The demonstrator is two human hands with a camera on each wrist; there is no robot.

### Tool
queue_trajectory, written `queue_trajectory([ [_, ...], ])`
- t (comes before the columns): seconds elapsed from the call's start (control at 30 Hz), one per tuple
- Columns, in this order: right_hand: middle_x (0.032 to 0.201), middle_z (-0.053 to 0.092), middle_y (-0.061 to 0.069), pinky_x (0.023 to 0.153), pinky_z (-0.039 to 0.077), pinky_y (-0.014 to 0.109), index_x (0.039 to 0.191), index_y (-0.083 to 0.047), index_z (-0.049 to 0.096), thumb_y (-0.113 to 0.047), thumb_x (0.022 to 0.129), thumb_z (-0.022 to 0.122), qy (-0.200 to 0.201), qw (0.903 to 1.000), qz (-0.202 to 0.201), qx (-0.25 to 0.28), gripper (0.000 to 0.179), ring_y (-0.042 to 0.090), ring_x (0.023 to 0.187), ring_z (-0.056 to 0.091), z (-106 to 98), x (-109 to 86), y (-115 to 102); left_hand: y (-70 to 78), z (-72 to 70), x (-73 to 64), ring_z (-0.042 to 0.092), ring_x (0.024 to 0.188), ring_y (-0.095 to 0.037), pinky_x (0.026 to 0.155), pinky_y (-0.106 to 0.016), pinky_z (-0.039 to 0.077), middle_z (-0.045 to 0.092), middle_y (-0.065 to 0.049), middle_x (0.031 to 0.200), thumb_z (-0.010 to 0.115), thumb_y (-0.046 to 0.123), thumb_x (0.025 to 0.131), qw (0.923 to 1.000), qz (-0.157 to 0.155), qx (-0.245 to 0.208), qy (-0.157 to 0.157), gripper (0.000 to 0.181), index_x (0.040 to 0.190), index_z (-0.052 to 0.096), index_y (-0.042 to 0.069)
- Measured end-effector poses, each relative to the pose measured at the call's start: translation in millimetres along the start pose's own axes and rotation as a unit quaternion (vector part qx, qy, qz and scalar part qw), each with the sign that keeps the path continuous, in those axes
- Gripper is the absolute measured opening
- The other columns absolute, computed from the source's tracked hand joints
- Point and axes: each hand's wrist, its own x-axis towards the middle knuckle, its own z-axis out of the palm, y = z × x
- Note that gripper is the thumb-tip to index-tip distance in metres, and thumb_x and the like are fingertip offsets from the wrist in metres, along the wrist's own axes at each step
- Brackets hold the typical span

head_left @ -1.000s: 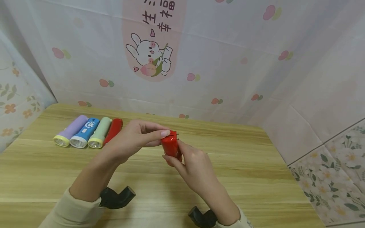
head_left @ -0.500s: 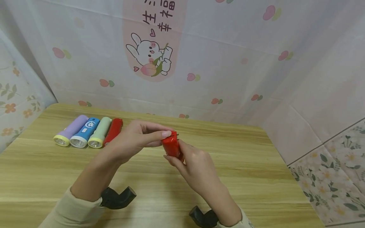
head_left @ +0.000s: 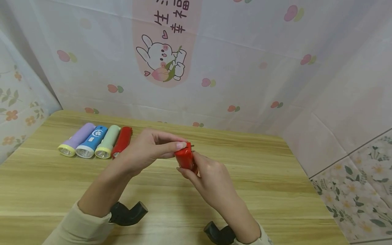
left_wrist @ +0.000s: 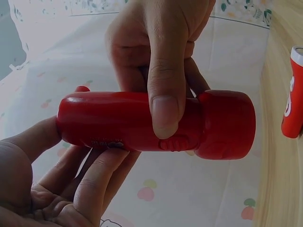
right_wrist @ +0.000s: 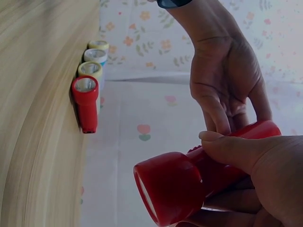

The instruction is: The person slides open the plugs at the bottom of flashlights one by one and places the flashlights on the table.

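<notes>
Over the middle of the table, both hands are on a red flashlight [head_left: 184, 158]. My right hand [head_left: 212, 177] grips its body, thumb along the side near the ridged switch, as the left wrist view shows. The left hand [head_left: 146, 145] pinches the tail end, its thumb [left_wrist: 35, 139] against the end face and its fingertips on the side. Two thin metal prongs [head_left: 192, 146] stick out at the tail in the head view. The wide lamp head [right_wrist: 170, 187] points away from my left hand.
Left on the table [head_left: 260, 170], several flashlights lie side by side: purple [head_left: 81, 136], blue [head_left: 95, 137], light green [head_left: 108, 139] and a second red one [head_left: 123, 139]. A printed white curtain [head_left: 245, 68] hangs behind the table. Black curved pieces [head_left: 128, 214] sit at both wrists.
The flashlight has shifted slightly right with both hands, and the prongs at its tail show a little more. The grip of both hands looks the same.
</notes>
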Motion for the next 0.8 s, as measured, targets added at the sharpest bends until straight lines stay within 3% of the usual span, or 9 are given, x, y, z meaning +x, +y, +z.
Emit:
queue_trajectory([
  [0.3,0.07,0.063,-0.011,0.048,0.036,0.013,0.093,-0.014,0.065,-0.03,0.089,0.079,-0.011,0.9999,0.012,0.004,0.021,0.0,0.054,0.042,-0.1,0.0,-0.4,-0.3,1.8,0.2,0.068,0.111,-0.025,0.097,-0.041,0.059,0.074,-0.012,0.119,0.071,0.026,0.095,0.9999,-0.007,0.008,0.007,0.032,0.119,0.074,0.004],
  [0.8,0.063,0.056,-0.014,0.046,0.029,0.014,0.091,-0.014,0.064,-0.03,0.088,0.08,-0.013,0.9999,0.001,0.0,0.022,-0.003,0.049,0.03,1.2,-1.2,-2.0,1.1,-2.0,-1.9,0.068,0.11,-0.027,0.096,-0.047,0.059,0.074,-0.012,0.118,0.07,0.027,0.096,0.9997,-0.007,0.021,-0.011,0.031,0.118,0.075,0.007],
])
